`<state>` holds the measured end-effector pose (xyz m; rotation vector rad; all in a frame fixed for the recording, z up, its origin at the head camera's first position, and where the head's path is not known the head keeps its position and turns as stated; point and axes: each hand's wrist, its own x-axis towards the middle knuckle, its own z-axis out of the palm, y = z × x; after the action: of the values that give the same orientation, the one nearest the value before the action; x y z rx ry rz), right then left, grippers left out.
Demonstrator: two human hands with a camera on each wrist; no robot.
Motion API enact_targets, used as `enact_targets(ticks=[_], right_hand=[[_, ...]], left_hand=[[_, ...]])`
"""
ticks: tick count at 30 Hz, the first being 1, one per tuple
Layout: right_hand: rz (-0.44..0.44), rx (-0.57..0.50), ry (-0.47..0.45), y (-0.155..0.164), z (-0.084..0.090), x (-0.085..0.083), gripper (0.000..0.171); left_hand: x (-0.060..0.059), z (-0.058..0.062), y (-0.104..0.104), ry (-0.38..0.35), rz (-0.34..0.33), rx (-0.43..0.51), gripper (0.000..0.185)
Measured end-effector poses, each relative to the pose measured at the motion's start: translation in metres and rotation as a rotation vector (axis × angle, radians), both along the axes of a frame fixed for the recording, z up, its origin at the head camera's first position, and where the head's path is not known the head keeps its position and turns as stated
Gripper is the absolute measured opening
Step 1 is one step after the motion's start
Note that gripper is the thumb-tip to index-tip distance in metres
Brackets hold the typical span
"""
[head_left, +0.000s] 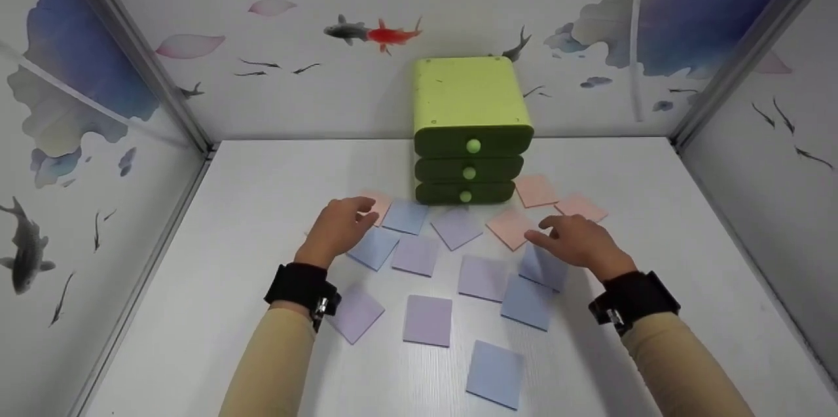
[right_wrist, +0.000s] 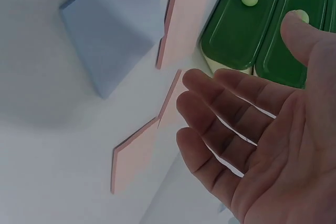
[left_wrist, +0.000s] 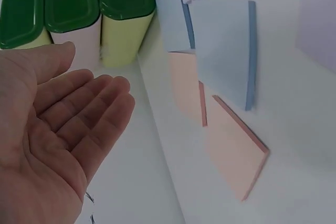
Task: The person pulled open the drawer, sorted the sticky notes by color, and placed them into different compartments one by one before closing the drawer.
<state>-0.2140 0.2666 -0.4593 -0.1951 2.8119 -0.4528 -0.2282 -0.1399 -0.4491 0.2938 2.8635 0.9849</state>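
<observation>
Pads of square sticky notes in pink, blue and purple lie scattered over the white table. My left hand [head_left: 339,227] is held above the left side of them, near a blue pad [head_left: 374,248] and a pink pad [head_left: 377,202]. In the left wrist view its palm faces the camera, fingers loosely bent and holding nothing. On the other side, my right hand [head_left: 576,240] hovers beside a pink pad [head_left: 509,228] and over a blue pad [head_left: 542,268]. Its fingers [right_wrist: 202,148] are relaxed, apart and bare of any object.
A green cabinet [head_left: 471,93] with three dark green drawers, all closed, stands against the back wall. Several purple pads [head_left: 427,320] and a blue pad [head_left: 495,374] lie nearer the front. Printed panels enclose the table [head_left: 249,181] at the back and sides.
</observation>
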Motion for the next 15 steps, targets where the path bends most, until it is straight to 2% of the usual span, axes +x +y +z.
enact_targets(ticks=[4, 10, 15], right_hand=[[0.034, -0.003, 0.032, -0.018, 0.002, -0.003, 0.072], [0.095, -0.012, 0.087, -0.048, 0.01, -0.007, 0.054], [0.102, -0.009, 0.121, -0.072, 0.019, -0.015, 0.043]], left_hand=[[-0.009, 0.008, 0.01, -0.023, 0.009, 0.138, 0.04], [-0.021, 0.022, 0.027, -0.101, 0.051, 0.326, 0.042], [-0.03, 0.04, 0.043, -0.108, 0.098, 0.4, 0.043]])
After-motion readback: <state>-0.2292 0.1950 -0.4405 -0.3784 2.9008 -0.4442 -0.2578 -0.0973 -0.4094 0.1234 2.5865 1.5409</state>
